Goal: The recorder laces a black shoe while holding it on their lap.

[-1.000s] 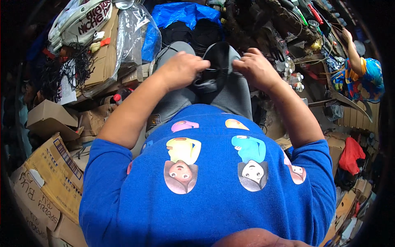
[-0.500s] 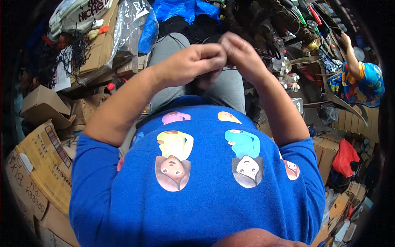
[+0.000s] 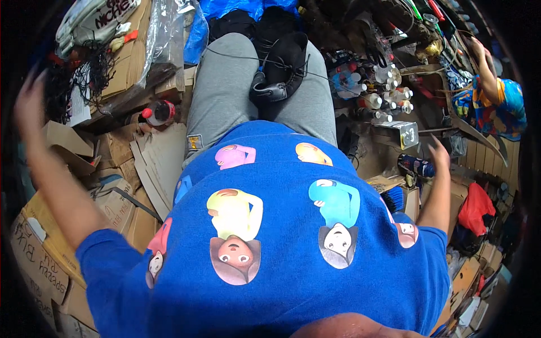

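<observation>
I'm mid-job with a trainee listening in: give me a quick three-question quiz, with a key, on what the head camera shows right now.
1. Multiple choice: what does the black lace-up shoe rest on?
A) a cardboard sheet
B) the person's grey trousers
C) a blue plastic sheet

2. True or false: the left hand and the right hand are both apart from the shoe.

3. Open: what colour is the cap on the plastic bottle just left of the trousers?

Key:
1. B
2. True; the hands are out wide on either side.
3. Red
</observation>
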Demonstrator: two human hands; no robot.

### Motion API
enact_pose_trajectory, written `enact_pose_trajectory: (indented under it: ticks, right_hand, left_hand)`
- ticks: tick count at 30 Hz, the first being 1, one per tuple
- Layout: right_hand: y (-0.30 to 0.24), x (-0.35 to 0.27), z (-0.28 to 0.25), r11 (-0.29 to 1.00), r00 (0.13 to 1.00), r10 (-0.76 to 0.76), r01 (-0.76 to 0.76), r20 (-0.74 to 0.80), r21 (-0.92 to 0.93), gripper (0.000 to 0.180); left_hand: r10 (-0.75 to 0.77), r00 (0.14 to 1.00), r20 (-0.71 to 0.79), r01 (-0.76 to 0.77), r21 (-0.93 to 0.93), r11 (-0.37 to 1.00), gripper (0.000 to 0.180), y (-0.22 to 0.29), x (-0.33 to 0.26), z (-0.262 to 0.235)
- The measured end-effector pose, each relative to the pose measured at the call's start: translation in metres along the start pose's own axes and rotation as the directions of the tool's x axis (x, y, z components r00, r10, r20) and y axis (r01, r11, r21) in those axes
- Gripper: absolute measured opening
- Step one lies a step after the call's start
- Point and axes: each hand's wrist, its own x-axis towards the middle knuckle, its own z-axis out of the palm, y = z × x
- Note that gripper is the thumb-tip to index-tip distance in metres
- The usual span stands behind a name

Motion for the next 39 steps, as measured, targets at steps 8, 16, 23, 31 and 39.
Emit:
enact_pose_trajectory:
  ticks: [8,16,23,31,39]
  right_hand:
    - [-0.353,-0.114,-0.019,0.243,0.663,-0.749,0.287,-0.009,0.927,0.037]
    - [-0.31,-0.069,-0.017,0.407,0.827,-0.562,0.263,0.013,0.875,0.029]
    - [-0.274,-0.031,-0.005,0.601,0.816,-0.522,0.558,-0.247,0.572,0.03]
    - [-0.386,-0.082,-0.057,0.286,0.462,-0.814,0.847,-0.352,0.448,0.014]
    - [-0.392,-0.074,-0.061,0.218,0.315,-0.882,0.932,-0.349,0.289,0.013]
  left_hand:
    - [0.711,0.584,0.392,-0.189,-0.786,0.588,0.033,0.294,-0.17,0.178]
    - [0.304,0.65,0.696,0.272,-0.587,0.762,0.018,0.155,-0.122,0.178]
    - [0.421,0.865,0.272,-0.11,-0.716,0.689,0.032,0.211,-0.117,0.17]
    - [0.831,0.448,0.329,-0.311,-0.814,0.49,0.031,0.361,-0.134,0.203]
    - [0.824,0.223,0.521,-0.209,-0.8,0.563,0.028,0.37,-0.119,0.211]
